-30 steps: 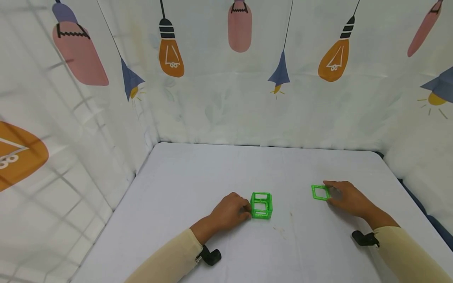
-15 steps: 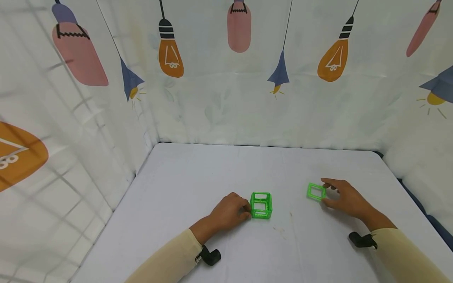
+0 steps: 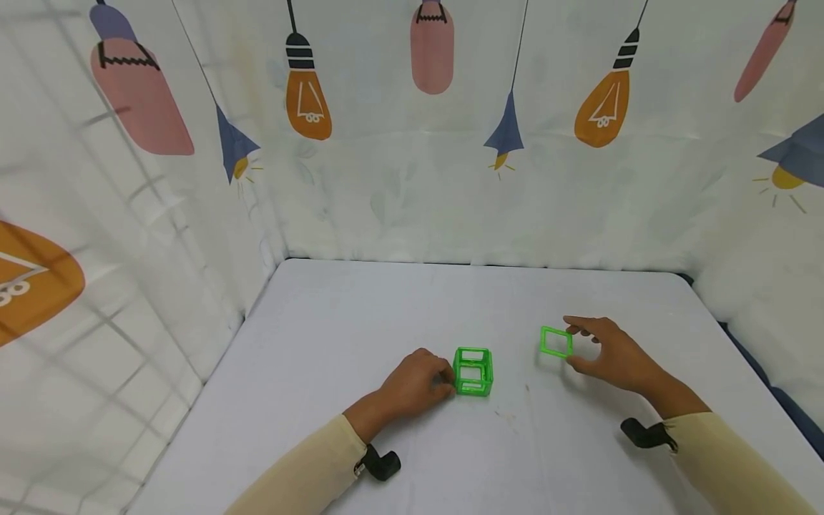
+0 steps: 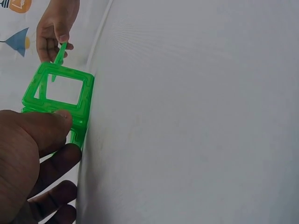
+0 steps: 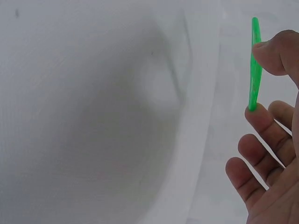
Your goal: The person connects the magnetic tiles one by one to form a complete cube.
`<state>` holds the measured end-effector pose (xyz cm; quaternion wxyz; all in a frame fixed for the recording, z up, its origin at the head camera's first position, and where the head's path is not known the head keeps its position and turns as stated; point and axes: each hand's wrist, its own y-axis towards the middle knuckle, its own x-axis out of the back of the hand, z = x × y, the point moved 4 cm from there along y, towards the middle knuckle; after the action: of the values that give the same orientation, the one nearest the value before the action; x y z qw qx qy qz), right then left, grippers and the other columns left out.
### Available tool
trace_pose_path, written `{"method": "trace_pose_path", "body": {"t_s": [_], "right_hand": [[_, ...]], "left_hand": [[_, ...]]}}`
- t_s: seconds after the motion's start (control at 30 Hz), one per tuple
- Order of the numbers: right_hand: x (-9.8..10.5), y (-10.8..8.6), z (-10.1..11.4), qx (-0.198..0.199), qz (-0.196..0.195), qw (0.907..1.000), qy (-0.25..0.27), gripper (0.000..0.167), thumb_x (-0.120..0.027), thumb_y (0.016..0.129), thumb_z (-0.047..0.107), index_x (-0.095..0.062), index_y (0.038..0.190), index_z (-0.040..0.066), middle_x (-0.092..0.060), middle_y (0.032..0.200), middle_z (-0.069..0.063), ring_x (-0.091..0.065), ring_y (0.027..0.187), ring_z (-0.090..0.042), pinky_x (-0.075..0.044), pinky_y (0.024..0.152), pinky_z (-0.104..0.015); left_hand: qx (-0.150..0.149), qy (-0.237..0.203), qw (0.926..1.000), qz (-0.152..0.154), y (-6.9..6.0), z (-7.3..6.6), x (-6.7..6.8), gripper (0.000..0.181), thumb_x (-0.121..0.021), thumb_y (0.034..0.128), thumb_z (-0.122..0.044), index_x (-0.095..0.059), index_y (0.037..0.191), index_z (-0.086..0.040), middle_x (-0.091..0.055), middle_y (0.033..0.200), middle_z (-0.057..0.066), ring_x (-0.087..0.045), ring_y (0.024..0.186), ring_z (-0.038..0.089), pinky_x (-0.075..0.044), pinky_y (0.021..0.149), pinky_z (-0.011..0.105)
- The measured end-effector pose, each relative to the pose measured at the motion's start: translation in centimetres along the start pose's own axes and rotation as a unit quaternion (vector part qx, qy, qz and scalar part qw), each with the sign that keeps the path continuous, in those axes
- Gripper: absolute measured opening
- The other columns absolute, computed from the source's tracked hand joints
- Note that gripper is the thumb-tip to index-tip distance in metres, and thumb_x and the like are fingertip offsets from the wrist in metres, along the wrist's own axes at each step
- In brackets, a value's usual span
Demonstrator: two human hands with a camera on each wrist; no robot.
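A green cube built of see-through square magnetic tiles (image 3: 487, 372) stands on the white table. My left hand (image 3: 415, 383) holds it at its left side; in the left wrist view the thumb lies on the cube's frame (image 4: 85, 95) and the other fingers curl beside it. Farther right, my right hand (image 3: 611, 357) pinches a single green square magnetic tile (image 3: 556, 354) between thumb and fingertip, raised above the table. Seen edge-on in the right wrist view, the tile (image 5: 255, 79) is a thin strip, the remaining fingers loosely bent below.
The white-covered table (image 3: 386, 307) bears a few faint brown marks right of the cube. A pale curtain (image 3: 399, 193) printed with lamps and bulbs surrounds the back and sides. Each wrist carries a small black camera (image 3: 383, 465).
My right hand has lifted the single tile and carried it left, closer to the cube. The left hand and the cube have stayed in place.
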<state>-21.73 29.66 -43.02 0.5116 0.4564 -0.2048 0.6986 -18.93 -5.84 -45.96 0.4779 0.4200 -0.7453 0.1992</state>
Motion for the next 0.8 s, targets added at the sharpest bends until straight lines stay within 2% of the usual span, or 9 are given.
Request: {"method": "trace_pose_path", "body": {"t_s": [0.27, 0.5, 0.63, 0.8], "right_hand": [[-0.1, 0.3, 0.9, 0.001, 0.005, 0.9999, 0.015, 0.074, -0.085, 0.083, 0.013, -0.051, 0.148, 0.004, -0.063, 0.126, -0.006, -0.055, 0.115, -0.033, -0.049, 0.093, -0.053], [-0.5, 0.5, 1.7, 0.001, 0.010, 0.9997, 0.021, 0.074, -0.085, 0.084, 0.016, -0.051, 0.149, 0.007, -0.063, 0.125, -0.003, -0.054, 0.116, -0.032, -0.049, 0.093, -0.052], [-0.7, 0.6, 2.4, 0.008, 0.011, 0.9997, 0.021, 0.074, -0.086, 0.084, 0.016, -0.051, 0.149, 0.007, -0.063, 0.125, -0.001, -0.054, 0.115, -0.031, -0.049, 0.093, -0.052], [-1.0, 1.0, 3.2, 0.015, 0.016, 0.9995, 0.024, 0.076, -0.086, 0.082, 0.014, -0.051, 0.149, 0.009, -0.063, 0.126, 0.001, -0.054, 0.116, -0.031, -0.049, 0.095, -0.053]], "left_hand": [[0.025, -0.038, 0.9990, 0.003, 0.1, 0.4, 0.0, 0.033, -0.082, 0.0905, -0.026, -0.068, 0.116, -0.012, -0.067, 0.098, -0.009, -0.056, 0.095, 0.008, -0.049, 0.086, 0.029], [0.044, -0.074, 0.9963, -0.005, 0.3, 0.8, 0.0, 0.059, -0.084, 0.0881, -0.024, -0.054, 0.137, -0.009, -0.067, 0.101, -0.008, -0.058, 0.099, 0.012, -0.049, 0.092, 0.035], [0.051, -0.076, 0.9958, -0.003, 0.5, 1.0, -0.1, 0.069, -0.085, 0.0863, -0.026, -0.050, 0.143, -0.010, -0.066, 0.108, -0.006, -0.059, 0.102, 0.012, -0.049, 0.093, 0.035], [0.055, -0.074, 0.9957, 0.006, 0.6, 1.2, -0.1, 0.068, -0.085, 0.0864, -0.028, -0.053, 0.145, -0.012, -0.063, 0.125, -0.001, -0.059, 0.104, 0.013, -0.051, 0.089, 0.033]]}}
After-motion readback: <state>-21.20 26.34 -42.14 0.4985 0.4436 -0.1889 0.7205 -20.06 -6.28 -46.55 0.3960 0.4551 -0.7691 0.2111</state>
